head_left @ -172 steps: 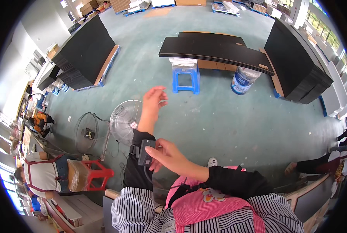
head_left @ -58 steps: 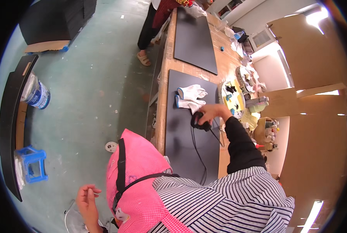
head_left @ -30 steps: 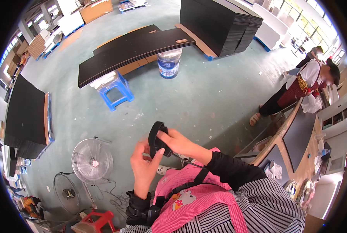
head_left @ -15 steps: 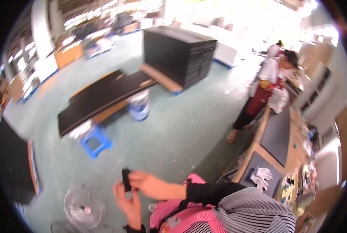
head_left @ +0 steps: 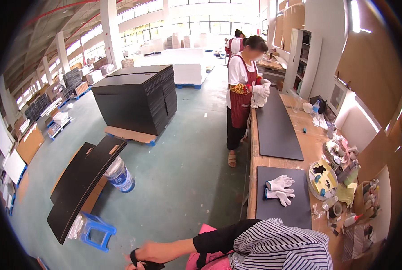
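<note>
My right hand [head_left: 152, 253] is at the lower edge, its fingers closed on a small black item [head_left: 134, 257] with a curved, strap-like end. I cannot make out its exact kind. Just below, part of my left hand [head_left: 137, 267] shows at the picture's rim, close to the black item; most of it is cut off, so its grip is hidden. To the right of my arm, a pair of white gloves [head_left: 280, 190] lies on a dark grey panel [head_left: 268, 214] on the workbench.
A longer dark panel [head_left: 277, 130] lies farther along the wooden bench [head_left: 315, 135], beside a round tray [head_left: 312, 182] and bottles. A co-worker [head_left: 243, 85] in white gloves stands there. Leftward are black boards [head_left: 81, 180], a blue stool [head_left: 106, 225], a bucket [head_left: 121, 179] and stacked panels [head_left: 129, 101].
My view has swung right, bringing the bench and the co-worker nearer the middle. Both hands and the black item now sit lower in the picture, and the left hand is mostly cut off.
</note>
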### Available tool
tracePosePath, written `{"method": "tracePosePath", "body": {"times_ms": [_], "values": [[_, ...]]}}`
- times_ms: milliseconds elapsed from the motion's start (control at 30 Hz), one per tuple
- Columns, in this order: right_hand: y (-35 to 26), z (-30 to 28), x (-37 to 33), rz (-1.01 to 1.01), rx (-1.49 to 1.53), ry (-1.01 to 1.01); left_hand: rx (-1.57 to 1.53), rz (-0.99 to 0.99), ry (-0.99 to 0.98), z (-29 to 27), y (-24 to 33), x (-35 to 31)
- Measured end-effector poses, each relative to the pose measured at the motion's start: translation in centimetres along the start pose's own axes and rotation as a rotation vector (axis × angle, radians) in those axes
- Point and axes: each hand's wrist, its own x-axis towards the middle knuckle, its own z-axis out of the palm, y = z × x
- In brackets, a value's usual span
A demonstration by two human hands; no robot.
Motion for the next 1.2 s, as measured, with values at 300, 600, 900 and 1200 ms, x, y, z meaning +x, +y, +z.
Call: {"method": "tracePosePath", "body": {"times_ms": [300,600,900,1200], "values": [[-0.3,-1.6,-0.6,0.067,0.032,-0.259,0.314,0.252,0.049,1.4,1.9,0.7],[1.9,0.1,-1.5,-0.019,0.222,-0.506,0.089,-0.117,-0.209,-1.4,1.5,0.3],[-0.1,0.8,-4.1,0.556,1.011,-0.071,-0.175,-0.438,-0.202,-1.0,-1.2,-2.0],[-2.0,0.9,-3.7,0.113,-0.048,-0.043,-0.213,-0.239,-0.238,-1.3,-2.2,-2.8]]}}
